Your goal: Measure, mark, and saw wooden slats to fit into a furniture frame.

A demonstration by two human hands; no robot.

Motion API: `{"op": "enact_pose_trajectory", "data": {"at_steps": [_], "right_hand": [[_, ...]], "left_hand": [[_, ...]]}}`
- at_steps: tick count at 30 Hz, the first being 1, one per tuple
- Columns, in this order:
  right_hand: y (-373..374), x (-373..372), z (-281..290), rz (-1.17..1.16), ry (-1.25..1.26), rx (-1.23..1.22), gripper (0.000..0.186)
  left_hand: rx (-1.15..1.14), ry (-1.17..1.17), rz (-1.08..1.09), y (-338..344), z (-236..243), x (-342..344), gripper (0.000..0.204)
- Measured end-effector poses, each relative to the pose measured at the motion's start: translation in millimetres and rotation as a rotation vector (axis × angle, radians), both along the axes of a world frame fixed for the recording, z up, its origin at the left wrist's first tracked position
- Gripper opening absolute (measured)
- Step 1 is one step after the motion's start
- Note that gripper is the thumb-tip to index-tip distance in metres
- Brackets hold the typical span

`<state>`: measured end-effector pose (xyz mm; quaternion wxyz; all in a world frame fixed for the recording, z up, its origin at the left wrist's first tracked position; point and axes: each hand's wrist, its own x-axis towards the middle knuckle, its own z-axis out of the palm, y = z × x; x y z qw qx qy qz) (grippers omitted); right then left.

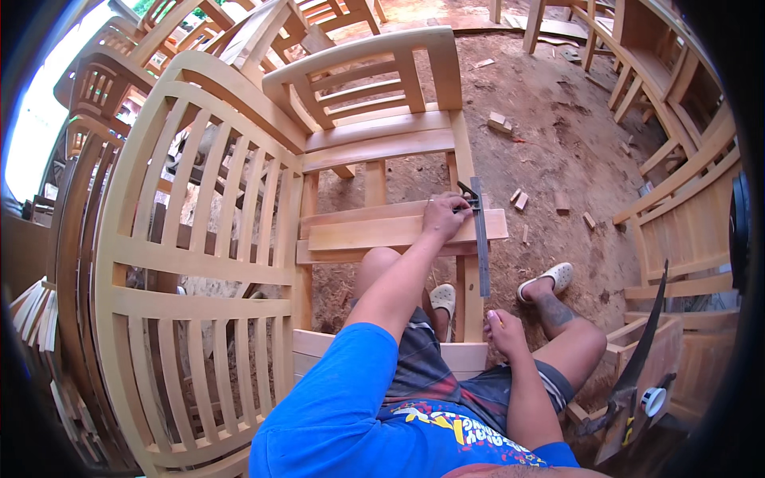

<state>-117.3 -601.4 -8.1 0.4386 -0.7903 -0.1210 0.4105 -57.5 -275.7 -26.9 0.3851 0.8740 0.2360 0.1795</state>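
My left hand (449,213) is closed on the dark handle of a metal square (481,247), whose long blade lies along the side rail of a pale wooden bench frame (358,142) and across the right end of loose-looking seat slats (366,235). My right hand (504,331) is closed beside that rail, below the blade's lower end; what it holds, if anything, I cannot make out. The frame's slatted panel (199,191) stands on my left, and its short slatted backrest (362,76) is at the far end.
Stacked wooden chairs (107,92) are at upper left, chair frames (653,60) at right. Offcuts (500,122) lie on the dirt floor (542,159). A handsaw (641,346) and a white roll of tape (653,402) sit by my right leg. Long boards (68,311) stand at far left.
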Motion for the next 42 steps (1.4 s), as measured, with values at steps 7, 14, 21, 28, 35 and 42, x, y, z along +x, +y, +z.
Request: {"op": "enact_pose_trajectory", "data": {"at_steps": [7, 14, 21, 28, 35, 42], "right_hand": [[-21.6, 13.9, -64.9, -0.237, -0.154, 0.027, 0.045], [-17.8, 17.9, -32.5, -0.377, -0.245, 0.019, 0.037], [-11.5, 19.4, -12.8, -0.376, -0.259, -0.020, 0.025], [-7.1, 25.2, -3.9, -0.529, -0.042, 0.158, 0.023], [28.6, 74.6, 25.8, -0.561, 0.008, 0.329, 0.025], [96.7, 137.7, 18.1, -0.268, -0.406, 0.232, 0.035]], "left_hand": [[-0.005, -0.125, -0.085, -2.5, -7.0, 6.4, 0.018], [0.106, -0.066, -0.067, -6.5, -2.1, 7.6, 0.014], [0.177, 0.010, -0.029, -15.2, -1.6, 10.6, 0.015], [0.139, 0.061, -0.020, -30.0, 8.0, 18.8, 0.016], [0.163, 0.062, -0.022, -23.3, 7.8, 18.9, 0.017], [0.176, 0.074, -0.009, -29.0, 6.8, 19.4, 0.016]]}}
